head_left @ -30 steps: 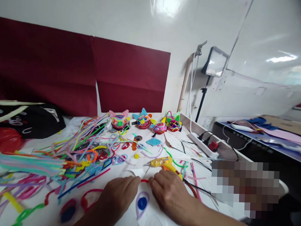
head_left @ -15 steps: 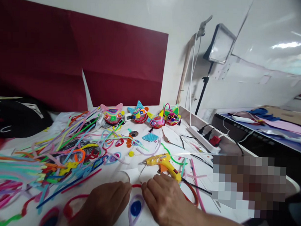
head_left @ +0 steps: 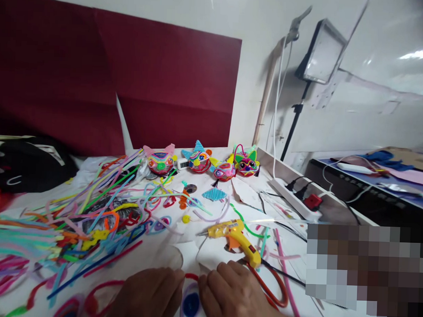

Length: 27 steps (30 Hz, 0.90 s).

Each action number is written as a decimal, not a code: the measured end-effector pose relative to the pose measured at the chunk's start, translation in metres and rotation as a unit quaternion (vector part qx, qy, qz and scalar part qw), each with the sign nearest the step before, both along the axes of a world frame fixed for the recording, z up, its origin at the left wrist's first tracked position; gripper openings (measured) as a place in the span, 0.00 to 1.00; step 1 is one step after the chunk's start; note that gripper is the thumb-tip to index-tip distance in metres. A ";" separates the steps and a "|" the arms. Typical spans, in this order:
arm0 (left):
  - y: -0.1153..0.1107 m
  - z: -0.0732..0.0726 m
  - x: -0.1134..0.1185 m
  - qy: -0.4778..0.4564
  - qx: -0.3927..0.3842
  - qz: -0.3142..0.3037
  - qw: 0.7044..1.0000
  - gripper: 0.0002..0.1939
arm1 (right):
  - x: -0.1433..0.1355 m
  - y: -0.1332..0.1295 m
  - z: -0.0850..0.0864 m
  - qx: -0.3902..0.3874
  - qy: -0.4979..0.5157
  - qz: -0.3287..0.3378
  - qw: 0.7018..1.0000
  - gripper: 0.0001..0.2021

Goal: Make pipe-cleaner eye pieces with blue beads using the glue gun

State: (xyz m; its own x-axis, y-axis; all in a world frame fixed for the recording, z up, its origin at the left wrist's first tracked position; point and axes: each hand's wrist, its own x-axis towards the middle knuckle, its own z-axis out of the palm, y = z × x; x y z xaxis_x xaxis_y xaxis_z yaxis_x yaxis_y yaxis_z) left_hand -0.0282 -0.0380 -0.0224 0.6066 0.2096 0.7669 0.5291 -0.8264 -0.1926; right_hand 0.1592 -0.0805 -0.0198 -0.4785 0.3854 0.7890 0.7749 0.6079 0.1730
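Observation:
Between my hands a short stretch of red pipe cleaner (head_left: 192,276) shows. My left hand (head_left: 149,292) has its fingers closed on one end of it, and my right hand (head_left: 232,293) pinches the other. Just below that strand lies a lilac teardrop loop with a dark blue coiled centre (head_left: 191,305), partly covered by my hands. Beyond my right hand rests a yellow hot glue gun (head_left: 234,235), its nozzle toward the left. Red-orange handles, apparently of scissors (head_left: 274,288), stick out beside my right hand.
Loose coloured pipe cleaners (head_left: 101,215) spread over the left side. Several decorated animal-like balls (head_left: 162,161) stand along the back. A blue diamond-shaped piece (head_left: 214,194) lies before them. At right are a white power strip (head_left: 295,198), cables and a lamp on a stand (head_left: 324,51).
My view has shifted, so the table things sit slightly farther right. Both hands appear lower in the picture, still holding the red pipe cleaner.

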 end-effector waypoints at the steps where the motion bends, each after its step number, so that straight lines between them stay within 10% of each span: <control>1: 0.000 0.000 0.000 0.003 0.001 0.004 1.000 0.14 | 0.000 0.000 0.000 0.001 0.000 0.003 1.000 0.15; 27: -0.006 0.013 -0.007 0.067 0.015 0.026 0.997 0.17 | 0.000 0.000 -0.003 -0.011 0.036 -0.002 0.999 0.17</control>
State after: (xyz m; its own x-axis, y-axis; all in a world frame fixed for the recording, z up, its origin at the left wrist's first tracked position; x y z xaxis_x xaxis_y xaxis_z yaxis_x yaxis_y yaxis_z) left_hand -0.0354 -0.0439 -0.0090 0.6929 0.2210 0.6863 0.5386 -0.7915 -0.2889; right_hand 0.1595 -0.0800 -0.0226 -0.4190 0.4044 0.8130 0.7869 0.6084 0.1029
